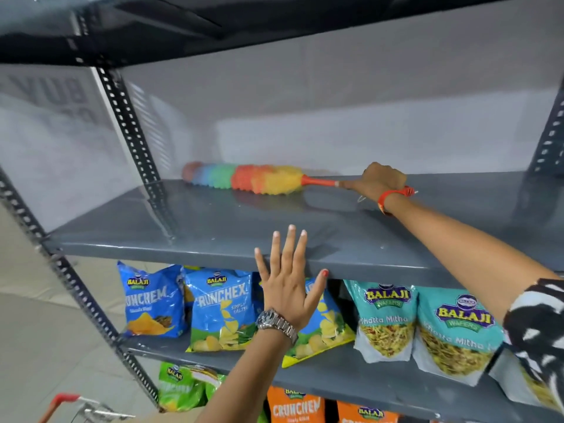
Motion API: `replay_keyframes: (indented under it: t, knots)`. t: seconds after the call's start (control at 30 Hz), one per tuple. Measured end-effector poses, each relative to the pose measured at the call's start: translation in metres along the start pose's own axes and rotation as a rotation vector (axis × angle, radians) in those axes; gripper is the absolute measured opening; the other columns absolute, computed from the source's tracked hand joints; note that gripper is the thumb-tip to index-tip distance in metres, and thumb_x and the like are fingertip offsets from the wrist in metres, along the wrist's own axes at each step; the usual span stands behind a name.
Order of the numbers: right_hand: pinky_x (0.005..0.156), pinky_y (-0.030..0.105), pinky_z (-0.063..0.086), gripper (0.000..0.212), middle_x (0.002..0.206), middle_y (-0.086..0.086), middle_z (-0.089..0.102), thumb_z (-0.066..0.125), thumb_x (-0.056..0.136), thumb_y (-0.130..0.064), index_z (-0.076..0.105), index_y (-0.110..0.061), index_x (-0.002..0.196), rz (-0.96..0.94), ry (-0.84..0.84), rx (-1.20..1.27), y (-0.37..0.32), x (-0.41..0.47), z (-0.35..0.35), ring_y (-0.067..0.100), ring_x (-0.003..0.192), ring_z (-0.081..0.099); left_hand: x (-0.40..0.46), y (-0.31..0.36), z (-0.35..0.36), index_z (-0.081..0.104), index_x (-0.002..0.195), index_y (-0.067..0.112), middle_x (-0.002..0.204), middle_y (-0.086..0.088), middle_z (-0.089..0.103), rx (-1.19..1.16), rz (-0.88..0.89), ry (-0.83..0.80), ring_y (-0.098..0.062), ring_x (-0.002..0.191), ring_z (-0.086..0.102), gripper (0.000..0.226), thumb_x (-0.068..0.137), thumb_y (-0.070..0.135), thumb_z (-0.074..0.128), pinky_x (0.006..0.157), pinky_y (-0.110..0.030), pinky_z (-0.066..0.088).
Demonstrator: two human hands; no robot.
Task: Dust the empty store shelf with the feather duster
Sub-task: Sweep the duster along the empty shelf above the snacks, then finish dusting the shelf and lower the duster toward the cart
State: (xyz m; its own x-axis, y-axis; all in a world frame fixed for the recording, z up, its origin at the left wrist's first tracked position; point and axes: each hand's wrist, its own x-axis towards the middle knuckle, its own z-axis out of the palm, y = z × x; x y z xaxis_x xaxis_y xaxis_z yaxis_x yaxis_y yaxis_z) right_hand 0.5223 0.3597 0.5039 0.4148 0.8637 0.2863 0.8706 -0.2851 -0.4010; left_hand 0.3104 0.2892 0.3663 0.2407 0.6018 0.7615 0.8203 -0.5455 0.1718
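**Dusting under way along the back of the empty shelf**

Gripping the slim orange plastic handle, the right hand (380,181) has its fingers curled tight around the end of the rainbow-coloured fluffy feather duster (241,178), with a red thread band at the wrist. From that fist the handle runs leftward and the soft head, yellow nearest the hand, then orange, green, blue and a dull red tip, lies flat on the grey painted metal shelf (183,230), close against the pale back wall and towards the left rear corner.

The left hand (288,285) holds nothing. Its fingers are spread wide and its palm rests against the front lip of the same shelf, a silver metal wristwatch (276,325) on the wrist; I judge it to be steadying the person as the other arm reaches deep.

As to progress, the work looks mid-course. The duster is in contact with the surface at the back left, so that strip is being covered now. Whether the middle and front of the board are already wiped cannot be told, since no dust line shows on the glossy grey paint. The right-hand part behind the reaching arm and the front edge probably remain.

Below, blue, teal, green and orange snack packets (219,309) fill the lower shelves.
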Motion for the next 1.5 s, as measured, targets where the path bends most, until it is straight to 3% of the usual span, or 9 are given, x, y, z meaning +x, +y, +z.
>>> replay_keyframes:
  t: [0.17, 0.4, 0.7, 0.87, 1.1, 1.2, 1.3, 1.37, 1.5]
  knots:
    - [0.063, 0.03, 0.042, 0.077, 0.068, -0.002, 0.07, 0.055, 0.051, -0.087, 0.073, -0.015, 0.071, 0.002, -0.006, 0.119, 0.01, -0.021, -0.011, 0.021, 0.069, 0.06, -0.001, 0.002, -0.003, 0.022, 0.145, 0.019, 0.153, -0.001, 0.022, 0.006, -0.013, -0.023, -0.022, 0.142, 0.008, 0.068, 0.088, 0.053, 0.033, 0.112, -0.05, -0.006]
    - [0.053, 0.026, 0.035, 0.063, 0.047, -0.004, 0.056, 0.062, 0.056, -0.081, 0.062, -0.018, 0.046, -0.072, -0.106, 0.148, 0.005, -0.077, -0.033, 0.015, 0.057, 0.054, -0.018, 0.004, -0.024, 0.014, 0.147, 0.02, 0.155, -0.005, 0.013, -0.01, 0.046, -0.055, -0.021, 0.142, 0.006, 0.069, 0.088, 0.049, 0.036, 0.112, -0.053, -0.001]
    - [0.05, 0.019, 0.03, 0.069, 0.055, -0.001, 0.067, 0.054, 0.055, -0.087, 0.074, -0.021, 0.061, -0.419, -0.082, -0.125, -0.053, -0.151, -0.009, 0.015, 0.056, 0.056, -0.099, -0.025, -0.041, 0.024, 0.145, 0.011, 0.153, -0.009, 0.019, -0.047, -0.006, -0.179, -0.022, 0.142, 0.01, 0.066, 0.089, 0.046, 0.035, 0.114, -0.044, -0.002]
    - [0.057, 0.027, 0.027, 0.059, 0.077, 0.014, 0.072, 0.058, 0.066, -0.075, 0.075, -0.02, 0.079, -0.665, -0.04, -0.281, -0.093, -0.194, 0.032, 0.033, 0.081, 0.067, -0.159, -0.064, -0.046, 0.025, 0.145, 0.011, 0.152, -0.008, 0.022, 0.047, -0.063, -0.369, -0.022, 0.141, 0.01, 0.068, 0.089, 0.049, 0.03, 0.113, -0.048, 0.001]
    - [0.069, 0.027, 0.03, 0.036, 0.108, 0.017, 0.07, 0.061, 0.087, -0.039, 0.067, -0.007, 0.104, -0.717, -0.449, -0.433, -0.131, -0.26, 0.146, 0.033, 0.105, 0.064, -0.259, -0.116, -0.054, 0.025, 0.144, 0.008, 0.151, -0.011, 0.026, 0.109, -0.206, -0.562, -0.023, 0.14, 0.013, 0.07, 0.086, 0.046, 0.033, 0.112, -0.052, 0.001]
    - [0.076, 0.027, 0.04, 0.026, 0.108, 0.015, 0.07, 0.055, 0.085, -0.027, 0.066, -0.012, 0.102, -0.563, -0.822, -0.445, -0.116, -0.283, 0.252, 0.033, 0.1, 0.064, -0.31, -0.132, -0.061, 0.025, 0.144, 0.009, 0.15, -0.011, 0.028, 0.133, -0.329, -0.63, -0.023, 0.139, 0.014, 0.069, 0.086, 0.046, 0.035, 0.11, -0.052, 0.003]
    - [0.064, 0.023, 0.034, 0.014, 0.078, 0.004, 0.059, 0.052, 0.087, -0.017, 0.059, -0.012, 0.076, -0.424, -0.981, -0.418, -0.11, -0.312, 0.294, 0.026, 0.094, 0.062, -0.353, -0.137, -0.068, 0.026, 0.143, 0.009, 0.148, -0.013, 0.032, 0.12, -0.433, -0.676, -0.024, 0.138, 0.016, 0.068, 0.086, 0.047, 0.034, 0.111, -0.049, 0.003]
    - [0.059, 0.02, 0.033, 0.035, 0.061, 0.0, 0.039, 0.049, 0.093, -0.012, 0.041, -0.017, 0.059, -0.417, -1.074, -0.372, -0.123, -0.341, 0.312, 0.016, 0.078, 0.054, -0.382, -0.141, -0.072, 0.028, 0.142, 0.01, 0.146, -0.013, 0.035, 0.091, -0.528, -0.703, -0.024, 0.137, 0.021, 0.068, 0.085, 0.047, 0.034, 0.111, -0.048, 0.001]
    - [0.048, 0.025, 0.037, 0.032, 0.061, 0.004, 0.053, 0.055, 0.091, -0.027, 0.049, -0.011, 0.064, -0.411, -1.171, -0.429, -0.145, -0.389, 0.367, 0.019, 0.054, 0.052, -0.434, -0.144, -0.075, 0.039, 0.139, 0.01, 0.143, -0.01, 0.041, 0.171, -0.754, -0.836, -0.026, 0.131, 0.038, 0.067, 0.085, 0.05, 0.031, 0.102, -0.063, 0.016]
